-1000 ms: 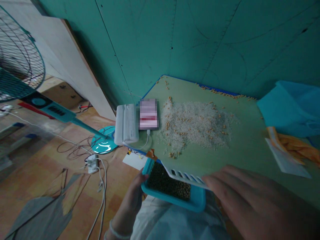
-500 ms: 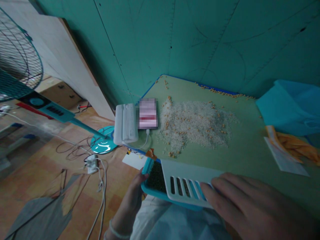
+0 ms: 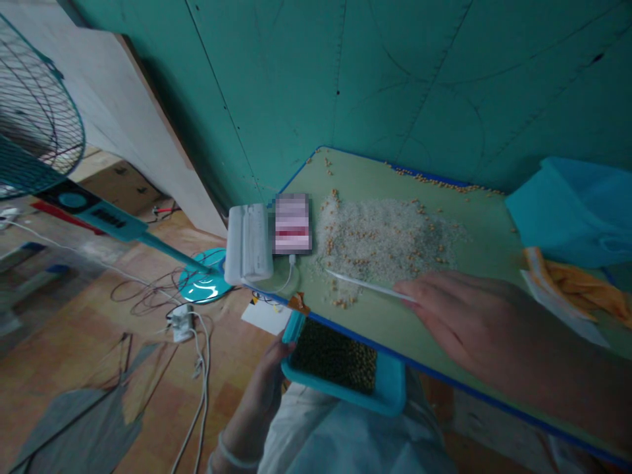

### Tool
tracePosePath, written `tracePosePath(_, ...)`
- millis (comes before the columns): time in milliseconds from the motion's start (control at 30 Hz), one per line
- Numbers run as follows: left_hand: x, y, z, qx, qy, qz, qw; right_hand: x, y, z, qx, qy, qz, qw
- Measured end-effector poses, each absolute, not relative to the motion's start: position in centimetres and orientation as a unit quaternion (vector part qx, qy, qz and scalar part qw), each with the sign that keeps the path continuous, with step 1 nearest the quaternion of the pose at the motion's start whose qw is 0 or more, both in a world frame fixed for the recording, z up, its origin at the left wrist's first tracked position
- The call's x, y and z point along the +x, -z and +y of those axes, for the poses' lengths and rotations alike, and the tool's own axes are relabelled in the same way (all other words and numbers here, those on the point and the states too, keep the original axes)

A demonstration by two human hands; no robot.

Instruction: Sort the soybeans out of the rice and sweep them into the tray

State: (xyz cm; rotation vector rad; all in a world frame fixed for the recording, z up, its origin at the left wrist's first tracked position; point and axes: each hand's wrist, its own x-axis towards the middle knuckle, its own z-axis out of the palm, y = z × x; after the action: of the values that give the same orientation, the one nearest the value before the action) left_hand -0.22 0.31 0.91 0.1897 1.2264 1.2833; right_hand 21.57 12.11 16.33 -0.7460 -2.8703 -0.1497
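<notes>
My right hand (image 3: 459, 309) is closed on the right end of a white slotted plastic plate (image 3: 365, 285), seen nearly edge-on just over the table. The plate's far end is at the near edge of a spread of white rice-like grains (image 3: 380, 230) mixed with round yellow beans (image 3: 340, 303). Below the table edge, my left hand (image 3: 271, 368) grips the left end of a blue plastic tray (image 3: 390, 398). Inside the tray lie small dark green beans (image 3: 320, 349) and some yellowish ones toward the right.
On the table (image 3: 316, 174) are a white case (image 3: 249, 243), a blurred-out device (image 3: 292, 224) on a cable, a blue bag (image 3: 573, 217) and an orange cloth (image 3: 582, 283). Yellow beans line the back edge. A fan (image 3: 113, 220) and cables stand left.
My right hand has lifted the slotted plate off the blue tray, up and over the table toward the grains, turning it edge-on. The tray's contents now show. My left hand stays on the tray.
</notes>
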Motion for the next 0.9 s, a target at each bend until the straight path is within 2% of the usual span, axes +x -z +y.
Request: tracePosePath(900,-0.36,-0.27,0.13,0.079,-0.554,0.53,0.637,20.66,-16.27,11.67,-0.27,-0.006,-0.96,0.075)
